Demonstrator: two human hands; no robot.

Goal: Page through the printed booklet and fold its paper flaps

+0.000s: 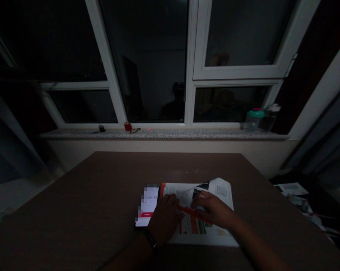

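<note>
A printed paper sheet or leaflet (198, 239) lies on the dark table, its upper right part curled up. Across its middle runs a narrow red strip (189, 210); I cannot tell whether this is a separate stick-like thing or part of the paper. My left hand (166, 216), with a dark band on the wrist, lies on the paper's left side with fingers stretched forward, by the strip's left end. My right hand (211, 209) is closed, fingers curled down at the strip; what they grip is hidden. Left of the paper lies a lit phone (149, 203), partly behind my left hand.
The brown table (74, 203) reaches towards a stone windowsill (170, 134). On the sill stand a teal-lidded bottle (253, 119), a clear bottle (269, 118) and a small red object (127, 126). Papers (292, 189) lie beyond the table's right edge. The room is dim.
</note>
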